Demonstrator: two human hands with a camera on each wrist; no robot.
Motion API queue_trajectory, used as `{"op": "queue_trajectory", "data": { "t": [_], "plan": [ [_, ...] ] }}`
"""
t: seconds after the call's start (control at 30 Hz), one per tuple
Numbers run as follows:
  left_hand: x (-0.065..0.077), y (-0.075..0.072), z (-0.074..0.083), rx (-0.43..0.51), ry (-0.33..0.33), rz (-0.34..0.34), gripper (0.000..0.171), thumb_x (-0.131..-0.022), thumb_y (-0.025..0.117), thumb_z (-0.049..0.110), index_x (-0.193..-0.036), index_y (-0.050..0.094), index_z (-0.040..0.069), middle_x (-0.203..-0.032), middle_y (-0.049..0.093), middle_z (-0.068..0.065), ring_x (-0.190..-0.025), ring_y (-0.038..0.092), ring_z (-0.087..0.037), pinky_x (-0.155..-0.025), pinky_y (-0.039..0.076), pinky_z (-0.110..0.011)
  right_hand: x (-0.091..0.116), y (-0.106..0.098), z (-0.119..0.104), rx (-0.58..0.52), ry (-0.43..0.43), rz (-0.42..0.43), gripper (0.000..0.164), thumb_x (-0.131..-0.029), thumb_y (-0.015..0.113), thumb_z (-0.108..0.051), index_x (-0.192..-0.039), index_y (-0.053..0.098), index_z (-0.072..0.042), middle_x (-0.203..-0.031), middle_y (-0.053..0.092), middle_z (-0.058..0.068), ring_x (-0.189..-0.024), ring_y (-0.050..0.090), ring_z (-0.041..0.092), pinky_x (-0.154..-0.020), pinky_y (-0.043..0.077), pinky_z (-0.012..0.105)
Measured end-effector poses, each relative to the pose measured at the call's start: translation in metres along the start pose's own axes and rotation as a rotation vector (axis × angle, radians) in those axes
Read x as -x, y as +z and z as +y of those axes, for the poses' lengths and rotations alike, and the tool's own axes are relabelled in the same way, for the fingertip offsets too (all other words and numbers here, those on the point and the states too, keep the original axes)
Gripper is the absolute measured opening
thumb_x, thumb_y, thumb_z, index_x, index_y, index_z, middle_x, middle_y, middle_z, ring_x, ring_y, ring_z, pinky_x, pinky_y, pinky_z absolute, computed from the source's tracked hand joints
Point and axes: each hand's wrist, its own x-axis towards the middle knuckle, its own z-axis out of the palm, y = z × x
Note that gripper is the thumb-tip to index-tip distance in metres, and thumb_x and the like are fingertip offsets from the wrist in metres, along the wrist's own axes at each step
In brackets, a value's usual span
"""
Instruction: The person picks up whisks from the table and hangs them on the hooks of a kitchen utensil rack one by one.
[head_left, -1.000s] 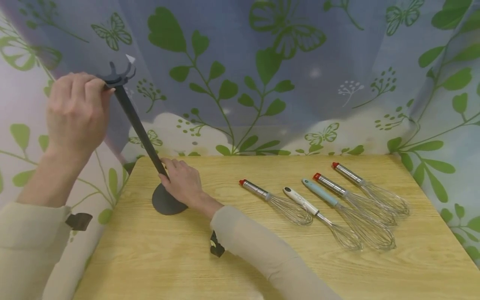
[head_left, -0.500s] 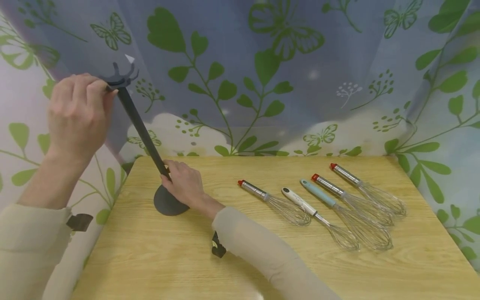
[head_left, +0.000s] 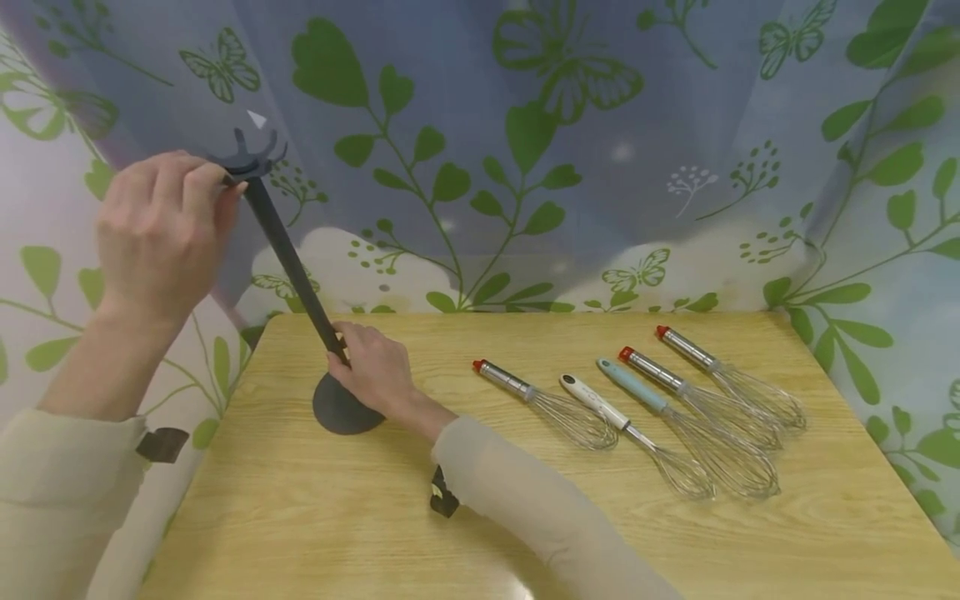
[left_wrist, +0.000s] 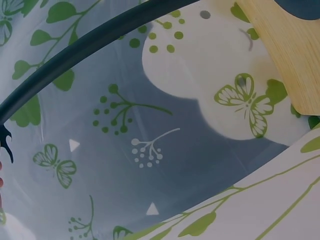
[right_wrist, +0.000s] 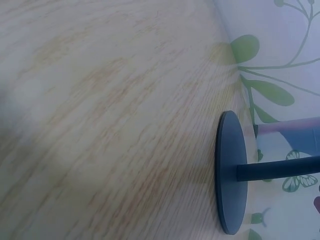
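A dark grey utensil stand with a hooked top (head_left: pixel 251 160), a slim pole (head_left: pixel 292 258) and a round flat base (head_left: pixel 341 407) stands at the table's left side. With its fingertips my left hand (head_left: pixel 161 229) pinches the rim of the hooked top. Low on the pole, just above the base, my right hand (head_left: pixel 372 369) holds it between thumb and fingers. In the left wrist view the pole (left_wrist: pixel 85 45) crosses the top, and only fingertips show at the left edge. The right wrist view has the base (right_wrist: pixel 232 175) flat on the wood.
Several whisks lie on the wooden table (head_left: pixel 450 517) to the right: one with a white handle (head_left: pixel 595 400), one with a light blue handle (head_left: pixel 632 385), others with silver handles and red ends, such as the nearest silver whisk (head_left: pixel 502 379). A patterned curtain (head_left: pixel 465 150) hangs close behind.
Both hands and the stand have shifted slightly to the right across the table. The whisks have drifted a little leftward in the picture. Both holds look the same.
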Motion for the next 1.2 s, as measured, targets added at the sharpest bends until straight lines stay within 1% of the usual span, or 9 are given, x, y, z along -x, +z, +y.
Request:
{"op": "queue_trajectory", "data": {
  "t": [0.2, 0.43, 0.57, 0.7, 0.8, 0.9, 1.07, 1.2],
  "plan": [
    [-0.001, -0.001, 0.006, -0.008, 0.009, 0.006, 0.044, -0.111, 0.053, 0.029, -0.094, 0.061, -0.009, -0.090, 0.072, -0.031, -0.083, 0.066, -0.054, -0.072, 0.054, -0.066, 0.005, -0.006, 0.002, 0.007, -0.003, 0.002, 0.037, -0.101, 0.066, -0.036, -0.135, 0.066, -0.020, -0.109, 0.079, -0.010, -0.087, 0.073, 0.005, -0.055, 0.048, 0.015],
    [-0.003, -0.001, 0.015, -0.031, 0.012, 0.022, 0.051, -0.113, 0.047, 0.034, -0.091, 0.063, -0.009, -0.089, 0.072, -0.029, -0.082, 0.069, -0.051, -0.066, 0.053, -0.064, 0.011, -0.011, 0.006, 0.016, -0.023, 0.016, 0.036, -0.101, 0.067, -0.035, -0.133, 0.067, -0.019, -0.108, 0.079, -0.008, -0.086, 0.073, 0.006, -0.055, 0.050, 0.017],
    [-0.002, 0.001, 0.017, -0.048, 0.017, 0.031, 0.047, -0.112, 0.050, 0.032, -0.091, 0.064, -0.007, -0.089, 0.073, -0.027, -0.082, 0.070, -0.050, -0.065, 0.053, -0.063, 0.015, -0.014, 0.008, 0.039, -0.032, 0.039, 0.036, -0.100, 0.067, -0.035, -0.132, 0.067, -0.019, -0.106, 0.079, -0.008, -0.083, 0.073, 0.005, -0.053, 0.049, 0.017],
    [-0.001, 0.001, 0.017, -0.050, 0.032, 0.011, 0.039, -0.110, 0.057, 0.027, -0.093, 0.065, -0.006, -0.090, 0.074, -0.025, -0.083, 0.071, -0.048, -0.067, 0.056, -0.062, 0.018, -0.017, 0.011, 0.049, -0.042, 0.065, 0.036, -0.098, 0.069, -0.034, -0.131, 0.069, -0.019, -0.105, 0.079, -0.009, -0.083, 0.072, 0.006, -0.052, 0.049, 0.017],
    [0.000, 0.000, 0.019, -0.043, 0.036, 0.000, 0.036, -0.109, 0.058, 0.025, -0.094, 0.065, -0.006, -0.091, 0.074, -0.025, -0.084, 0.071, -0.048, -0.069, 0.057, -0.062, 0.020, -0.018, 0.012, 0.047, -0.053, 0.072, 0.036, -0.098, 0.069, -0.034, -0.130, 0.069, -0.018, -0.105, 0.080, -0.007, -0.083, 0.073, 0.006, -0.052, 0.050, 0.017],
    [-0.002, -0.001, 0.023, -0.041, 0.037, 0.008, 0.038, -0.111, 0.055, 0.027, -0.093, 0.064, -0.006, -0.090, 0.074, -0.026, -0.084, 0.071, -0.048, -0.068, 0.057, -0.062, 0.023, -0.018, 0.014, 0.045, -0.060, 0.072, 0.036, -0.098, 0.069, -0.034, -0.130, 0.068, -0.018, -0.105, 0.080, -0.007, -0.084, 0.073, 0.006, -0.053, 0.050, 0.017],
    [-0.006, -0.001, 0.033, -0.054, 0.037, 0.045, 0.046, -0.113, 0.047, 0.032, -0.092, 0.064, -0.005, -0.088, 0.073, -0.025, -0.082, 0.071, -0.048, -0.065, 0.055, -0.061, 0.027, -0.022, 0.017, 0.029, -0.061, 0.066, 0.035, -0.098, 0.068, -0.033, -0.129, 0.068, -0.017, -0.106, 0.079, -0.006, -0.085, 0.072, 0.007, -0.054, 0.050, 0.015],
    [-0.007, 0.000, 0.040, -0.063, 0.035, 0.062, 0.047, -0.114, 0.045, 0.033, -0.091, 0.064, -0.004, -0.086, 0.073, -0.024, -0.081, 0.071, -0.047, -0.064, 0.056, -0.060, 0.032, -0.027, 0.019, 0.017, -0.049, 0.049, 0.038, -0.098, 0.069, -0.033, -0.132, 0.067, -0.016, -0.109, 0.079, -0.005, -0.089, 0.072, 0.008, -0.056, 0.051, 0.016]
  ]
}}
